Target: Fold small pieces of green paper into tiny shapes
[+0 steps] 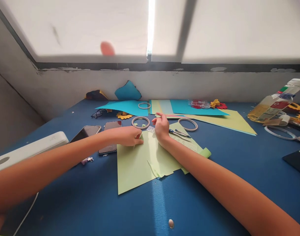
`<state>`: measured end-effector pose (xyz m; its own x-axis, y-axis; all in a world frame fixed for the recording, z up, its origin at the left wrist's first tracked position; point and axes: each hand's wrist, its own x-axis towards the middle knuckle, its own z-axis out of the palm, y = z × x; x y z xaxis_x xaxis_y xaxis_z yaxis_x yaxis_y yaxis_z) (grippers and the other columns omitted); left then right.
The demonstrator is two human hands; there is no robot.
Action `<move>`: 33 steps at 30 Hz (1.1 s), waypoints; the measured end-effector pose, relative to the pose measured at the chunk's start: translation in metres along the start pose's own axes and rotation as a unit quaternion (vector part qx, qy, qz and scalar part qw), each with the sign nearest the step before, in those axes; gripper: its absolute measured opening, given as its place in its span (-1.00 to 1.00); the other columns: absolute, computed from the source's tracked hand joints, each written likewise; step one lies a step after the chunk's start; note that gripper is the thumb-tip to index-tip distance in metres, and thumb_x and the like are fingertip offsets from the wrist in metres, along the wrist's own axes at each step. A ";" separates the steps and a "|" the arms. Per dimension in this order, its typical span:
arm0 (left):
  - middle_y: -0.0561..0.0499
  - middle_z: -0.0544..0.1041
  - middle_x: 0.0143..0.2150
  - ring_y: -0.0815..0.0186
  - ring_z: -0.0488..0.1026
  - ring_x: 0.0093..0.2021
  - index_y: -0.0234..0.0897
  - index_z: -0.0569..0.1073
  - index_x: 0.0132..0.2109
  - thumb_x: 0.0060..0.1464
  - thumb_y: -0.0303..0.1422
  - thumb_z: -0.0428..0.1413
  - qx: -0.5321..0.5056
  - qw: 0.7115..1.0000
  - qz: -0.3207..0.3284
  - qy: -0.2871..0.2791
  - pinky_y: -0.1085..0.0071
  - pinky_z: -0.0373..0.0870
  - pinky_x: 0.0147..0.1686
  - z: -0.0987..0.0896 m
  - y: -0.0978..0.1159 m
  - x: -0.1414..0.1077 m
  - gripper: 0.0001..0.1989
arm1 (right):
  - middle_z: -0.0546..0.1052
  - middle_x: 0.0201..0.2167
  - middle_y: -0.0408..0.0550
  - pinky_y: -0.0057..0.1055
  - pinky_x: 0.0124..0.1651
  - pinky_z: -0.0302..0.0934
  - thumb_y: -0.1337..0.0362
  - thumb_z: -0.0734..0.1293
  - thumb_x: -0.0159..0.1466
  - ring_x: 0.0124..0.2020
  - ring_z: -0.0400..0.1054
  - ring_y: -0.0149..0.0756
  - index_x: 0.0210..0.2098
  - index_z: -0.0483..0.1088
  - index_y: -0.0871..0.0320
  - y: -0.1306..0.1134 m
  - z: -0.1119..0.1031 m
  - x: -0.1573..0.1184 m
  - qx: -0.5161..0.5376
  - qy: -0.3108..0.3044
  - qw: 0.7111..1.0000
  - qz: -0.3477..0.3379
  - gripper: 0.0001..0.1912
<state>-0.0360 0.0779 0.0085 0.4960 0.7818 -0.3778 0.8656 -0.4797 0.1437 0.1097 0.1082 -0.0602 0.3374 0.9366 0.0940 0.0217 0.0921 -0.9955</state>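
Light green paper lies on the blue table, its lower edge torn near the middle. My left hand is over its upper left part, thumb and fingers closed on something I cannot make out. My right hand rests on its side on the upper part of the paper, fingers loosely curled and apart, with nothing visible in it. Right of that hand lie a compass and other slim metal tools. A tape roll with small green scraps sits just beyond my left hand, and another roll lies farther right.
Two phones and a white power strip are at the left. Blue sheets and yellow sheets lie at the back. A tilted bottle stands at the right, near a dark object. The wall bounds the table.
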 end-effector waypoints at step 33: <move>-0.07 0.41 -0.08 0.25 0.42 -0.16 -0.34 0.37 -0.06 0.17 -0.30 0.04 -0.313 0.918 -0.155 0.190 0.25 0.42 -0.19 -0.029 -0.018 0.010 -0.75 | 0.38 -0.51 -0.16 -0.37 -0.36 0.18 0.35 0.06 0.20 -0.48 0.26 -0.33 -0.08 0.27 0.18 0.001 0.000 -0.013 -0.051 -0.068 0.978 -0.192 -0.68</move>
<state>-0.0450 0.1058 0.0289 0.1056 0.9815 -0.1598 0.7805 0.0178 0.6249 0.1052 0.0965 -0.0626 0.1584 0.8765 0.4545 0.2186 0.4178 -0.8819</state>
